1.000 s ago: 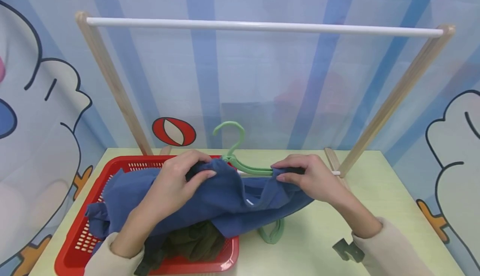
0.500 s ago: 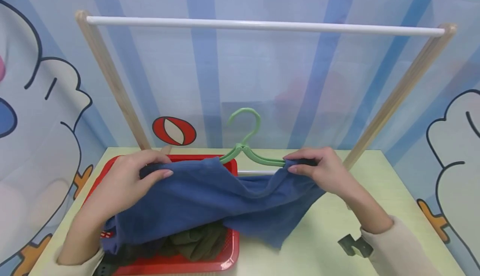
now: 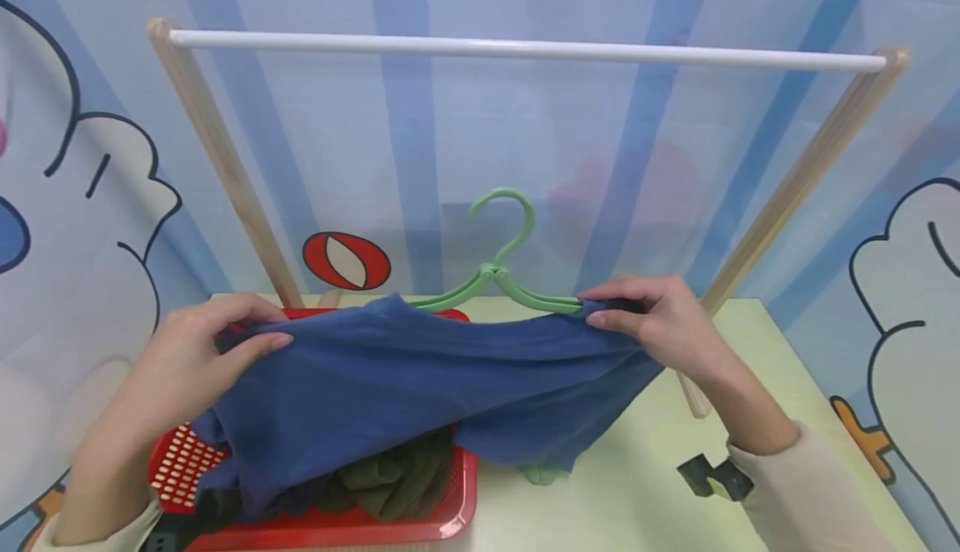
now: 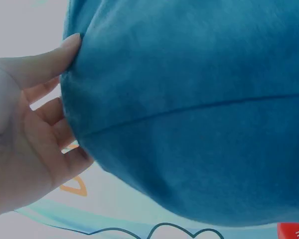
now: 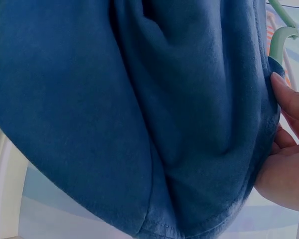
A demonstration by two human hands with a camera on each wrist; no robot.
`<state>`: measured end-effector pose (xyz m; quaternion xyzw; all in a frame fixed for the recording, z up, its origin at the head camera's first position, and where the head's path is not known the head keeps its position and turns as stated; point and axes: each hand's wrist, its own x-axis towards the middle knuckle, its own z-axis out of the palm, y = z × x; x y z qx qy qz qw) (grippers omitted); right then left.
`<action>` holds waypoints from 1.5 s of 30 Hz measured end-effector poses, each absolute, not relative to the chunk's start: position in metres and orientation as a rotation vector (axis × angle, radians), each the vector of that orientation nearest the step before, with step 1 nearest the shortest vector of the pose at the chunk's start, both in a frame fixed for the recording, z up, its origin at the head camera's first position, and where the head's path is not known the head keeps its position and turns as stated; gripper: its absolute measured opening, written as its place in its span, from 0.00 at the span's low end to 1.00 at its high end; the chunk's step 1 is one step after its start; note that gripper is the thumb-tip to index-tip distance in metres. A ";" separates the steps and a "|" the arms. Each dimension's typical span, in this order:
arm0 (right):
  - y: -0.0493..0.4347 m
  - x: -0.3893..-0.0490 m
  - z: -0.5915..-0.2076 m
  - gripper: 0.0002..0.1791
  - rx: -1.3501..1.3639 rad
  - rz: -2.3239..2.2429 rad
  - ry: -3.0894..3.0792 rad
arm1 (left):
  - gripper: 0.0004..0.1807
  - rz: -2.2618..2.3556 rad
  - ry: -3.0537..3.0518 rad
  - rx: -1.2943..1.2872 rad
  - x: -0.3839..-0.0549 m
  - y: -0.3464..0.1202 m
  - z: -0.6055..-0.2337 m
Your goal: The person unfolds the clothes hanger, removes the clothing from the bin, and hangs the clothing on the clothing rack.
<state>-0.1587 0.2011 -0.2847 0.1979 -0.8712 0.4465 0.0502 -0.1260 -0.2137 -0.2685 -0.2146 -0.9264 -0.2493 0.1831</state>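
A blue T-shirt (image 3: 360, 393) hangs stretched sideways between my two hands, with a light green hanger (image 3: 491, 277) inside its neckline. The hanger's hook stands upright above the collar, and its arm ends are hidden in the cloth. My left hand (image 3: 195, 360) pinches the shirt's left shoulder between thumb and fingers. At the other shoulder my right hand (image 3: 663, 323) pinches the cloth close to where the hanger arm goes in. In the left wrist view the shirt (image 4: 189, 109) drapes down from the thumb; in the right wrist view the green hanger (image 5: 278, 45) shows beside the thumb.
A red basket (image 3: 450, 514) with dark green cloth (image 3: 397, 477) in it stands under the shirt at left. Behind rises a wooden rack with a white rod (image 3: 525, 49). Part of another green hanger (image 3: 542, 475) lies on the pale table (image 3: 637, 494).
My left hand has moved left along the shirt, pulling it wide. The right hand has shifted slightly right and up, and the hanger has risen and moved right with the shirt.
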 end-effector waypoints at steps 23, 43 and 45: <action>0.261 -0.157 -0.300 0.19 0.514 1.478 -2.820 | 0.14 -0.729 -2.440 -0.741 -0.130 -0.210 -0.274; 0.246 -0.150 -0.300 0.21 0.812 1.253 -2.500 | 0.13 -0.740 -2.424 -0.840 -0.133 -0.197 -0.271; 0.236 -0.149 -0.300 0.21 0.918 1.141 -2.469 | 0.13 -0.744 -2.416 -0.873 -0.134 -0.193 -0.267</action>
